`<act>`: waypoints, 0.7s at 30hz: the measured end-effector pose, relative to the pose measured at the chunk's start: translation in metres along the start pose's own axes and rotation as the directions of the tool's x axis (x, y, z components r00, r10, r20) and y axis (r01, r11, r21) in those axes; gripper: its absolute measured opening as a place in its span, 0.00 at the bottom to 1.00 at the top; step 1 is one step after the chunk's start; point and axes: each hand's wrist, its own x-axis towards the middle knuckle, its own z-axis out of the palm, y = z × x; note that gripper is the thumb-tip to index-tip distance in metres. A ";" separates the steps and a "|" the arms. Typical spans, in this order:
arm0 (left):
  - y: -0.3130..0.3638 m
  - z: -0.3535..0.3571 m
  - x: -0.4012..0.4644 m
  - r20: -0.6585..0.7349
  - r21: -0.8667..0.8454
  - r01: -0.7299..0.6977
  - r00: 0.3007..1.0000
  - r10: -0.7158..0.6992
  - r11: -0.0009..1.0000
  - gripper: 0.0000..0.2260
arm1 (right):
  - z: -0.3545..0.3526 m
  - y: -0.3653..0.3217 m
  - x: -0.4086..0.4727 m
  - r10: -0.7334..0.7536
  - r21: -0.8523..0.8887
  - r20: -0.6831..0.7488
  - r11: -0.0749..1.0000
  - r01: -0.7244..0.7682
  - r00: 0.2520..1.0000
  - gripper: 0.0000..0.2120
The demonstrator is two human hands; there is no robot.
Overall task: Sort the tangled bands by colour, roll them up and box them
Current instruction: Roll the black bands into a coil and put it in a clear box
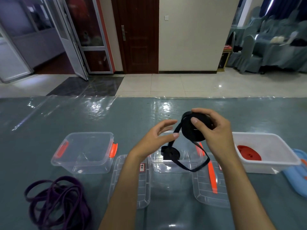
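Your right hand (214,130) grips a thick, flat-wound roll of black band (196,128), thumb pressed on its near face and fingers curled over the top. Its loose tail (191,165) drops from the roll's left edge, loops low below your grip over the middle clear box (167,166), and climbs back. Your left hand (156,140), just left of the roll, has its fingers spread and relaxed, the thumb touching the hanging strand. Under that hand, a smaller black roll (171,154) lies in the box. Far down-left of your grip, tangled purple bands (58,201) sprawl on the table (49,117).
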 end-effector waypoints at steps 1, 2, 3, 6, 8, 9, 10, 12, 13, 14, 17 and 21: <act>0.004 0.003 0.002 0.009 0.007 -0.014 1.000 0.014 1.000 0.22 | 0.000 -0.002 -0.001 -0.004 0.008 0.024 1.000 0.004 1.000 0.11; 0.006 0.006 0.003 0.017 0.003 -0.023 1.000 0.023 1.000 0.21 | 0.000 -0.004 -0.001 -0.013 0.008 0.042 1.000 0.012 0.999 0.11; 0.006 0.007 0.004 0.022 -0.004 -0.028 0.999 0.028 1.000 0.20 | 0.000 -0.005 -0.001 -0.023 0.002 0.054 1.000 0.023 0.998 0.11; 0.007 0.007 0.003 0.008 0.016 -0.037 0.999 0.037 0.999 0.18 | -0.004 -0.007 -0.001 -0.040 -0.011 0.082 0.999 0.041 0.996 0.12; 0.008 0.006 0.001 0.016 0.024 -0.048 0.999 0.047 0.999 0.16 | -0.006 -0.008 0.000 -0.047 0.000 0.103 0.999 0.047 0.994 0.13; 0.009 0.006 0.001 0.015 0.020 -0.059 0.998 0.059 0.998 0.15 | -0.006 -0.009 0.000 -0.052 0.006 0.112 0.999 0.051 0.992 0.13; 0.010 0.006 0.000 0.010 0.007 -0.073 0.997 0.073 0.997 0.14 | -0.006 -0.010 0.000 -0.059 0.008 0.121 0.998 0.059 0.991 0.14; 0.012 0.005 -0.001 0.014 -0.050 -0.104 0.994 0.104 0.993 0.13 | -0.006 -0.013 0.000 -0.081 0.013 0.140 0.997 0.080 0.987 0.14; 0.015 0.005 -0.002 0.025 -0.089 -0.120 0.992 0.123 0.989 0.13 | -0.005 -0.015 -0.001 -0.097 0.027 0.147 0.995 0.094 0.984 0.14; 0.018 0.004 -0.003 0.037 -0.130 -0.139 0.989 0.145 0.982 0.14 | -0.005 -0.018 -0.001 -0.114 0.047 0.148 0.993 0.108 0.982 0.14; 0.030 0.002 -0.007 0.068 -0.252 -0.203 0.972 0.227 0.946 0.18 | -0.006 -0.026 0.000 -0.156 0.074 0.138 0.986 0.147 0.978 0.14; 0.047 0.002 -0.009 0.023 -0.155 -0.247 0.967 0.253 0.957 0.13 | -0.006 -0.031 0.000 -0.166 0.074 0.144 0.985 0.157 0.975 0.12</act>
